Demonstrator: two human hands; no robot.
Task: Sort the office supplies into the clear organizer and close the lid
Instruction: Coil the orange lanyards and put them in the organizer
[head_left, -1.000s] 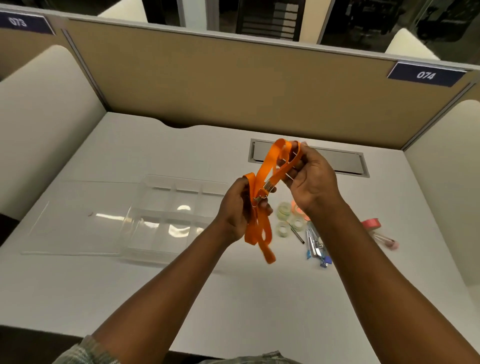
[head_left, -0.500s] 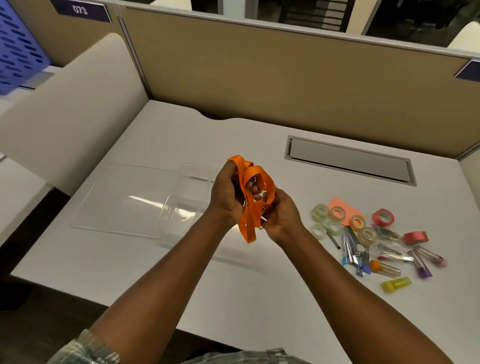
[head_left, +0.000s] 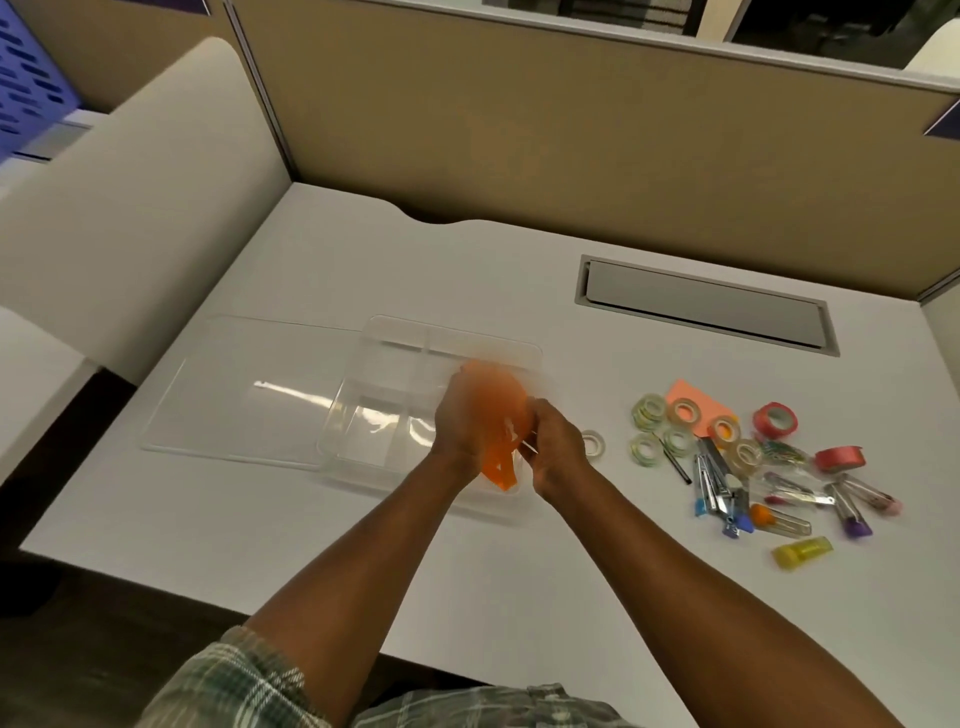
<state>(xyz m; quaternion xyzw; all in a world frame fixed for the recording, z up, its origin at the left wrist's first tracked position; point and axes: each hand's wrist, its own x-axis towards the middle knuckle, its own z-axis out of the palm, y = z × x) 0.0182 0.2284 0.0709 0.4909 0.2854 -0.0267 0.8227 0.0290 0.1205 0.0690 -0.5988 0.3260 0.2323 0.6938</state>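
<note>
Both hands now sit low over the clear organizer (head_left: 395, 410), no longer up in the air. The orange strap (head_left: 498, 415) is bunched into a ball between the left hand (head_left: 462, 421) and right hand (head_left: 553, 447), not stretched out long.

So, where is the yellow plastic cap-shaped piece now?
In the head view, the yellow plastic piece lies on the white desk at the right, nearest the person, just below the purple-capped tube.

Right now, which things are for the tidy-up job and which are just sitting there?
For the job: orange strap in both hands, clear organizer, its lid, tape rolls, yellow tube.
Just there: desk cable hatch, tan divider wall, blue bin.
</note>
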